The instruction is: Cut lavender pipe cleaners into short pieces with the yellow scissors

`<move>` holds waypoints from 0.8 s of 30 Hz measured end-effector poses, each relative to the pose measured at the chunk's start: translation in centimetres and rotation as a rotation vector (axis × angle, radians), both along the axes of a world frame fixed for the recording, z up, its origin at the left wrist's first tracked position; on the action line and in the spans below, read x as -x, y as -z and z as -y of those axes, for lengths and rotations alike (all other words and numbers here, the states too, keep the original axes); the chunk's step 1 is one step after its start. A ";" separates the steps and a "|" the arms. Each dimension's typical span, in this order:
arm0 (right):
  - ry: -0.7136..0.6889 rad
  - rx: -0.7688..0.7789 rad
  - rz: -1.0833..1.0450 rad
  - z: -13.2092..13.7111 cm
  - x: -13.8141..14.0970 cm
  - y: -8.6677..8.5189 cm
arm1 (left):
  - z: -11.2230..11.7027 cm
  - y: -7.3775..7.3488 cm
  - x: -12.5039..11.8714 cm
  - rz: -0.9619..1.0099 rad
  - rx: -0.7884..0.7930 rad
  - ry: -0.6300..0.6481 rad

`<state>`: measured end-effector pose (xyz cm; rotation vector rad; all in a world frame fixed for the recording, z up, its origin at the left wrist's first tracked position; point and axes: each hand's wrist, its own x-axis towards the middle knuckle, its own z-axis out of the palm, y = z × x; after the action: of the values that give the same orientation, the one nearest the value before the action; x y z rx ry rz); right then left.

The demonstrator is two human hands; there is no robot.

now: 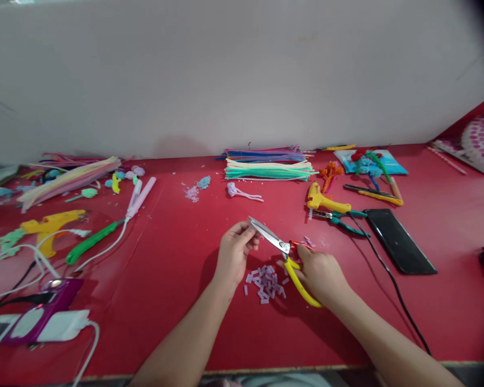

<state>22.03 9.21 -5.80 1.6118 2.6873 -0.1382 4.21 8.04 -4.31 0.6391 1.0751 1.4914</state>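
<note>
My right hand grips a pair of scissors with one yellow and one red handle; the blades look nearly closed and point up and left. At the blade tips, my left hand has thumb and fingers pinched together. Whatever lies between those fingers is too small or hidden to make out. Below the blades, a pile of short pale purple cut pieces is scattered on the red table. A pale purple pipe-cleaner piece with a curled head lies just beyond my hands.
Bundles of pipe cleaners lie against the wall. On the right are a yellow glue gun, green-handled pliers and a black phone. Leftward lie a pink hair-straightener-like tool, a green-handled cutter and a power strip with cables.
</note>
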 end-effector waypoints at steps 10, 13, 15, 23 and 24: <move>0.057 0.003 -0.037 -0.2 0.0 -0.5 | 0.0 0.1 0.0 0.015 -0.008 -0.003; 0.134 -0.050 -0.036 -0.6 -0.2 -0.9 | 0.0 0.1 -0.1 0.039 -0.002 0.020; 0.162 -0.076 -0.046 -0.8 -0.2 -1.1 | 0.0 0.2 -0.3 0.053 0.009 0.067; 0.160 0.217 -0.522 -0.8 0.6 -1.8 | 0.3 0.3 -0.9 0.024 0.094 0.300; 0.154 0.284 -0.646 -0.7 0.7 -2.0 | 0.3 0.2 -1.1 0.010 0.105 0.346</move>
<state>21.34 9.93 -3.83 1.9220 2.7405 -1.1681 5.28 7.70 -4.55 0.7032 0.9718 1.1316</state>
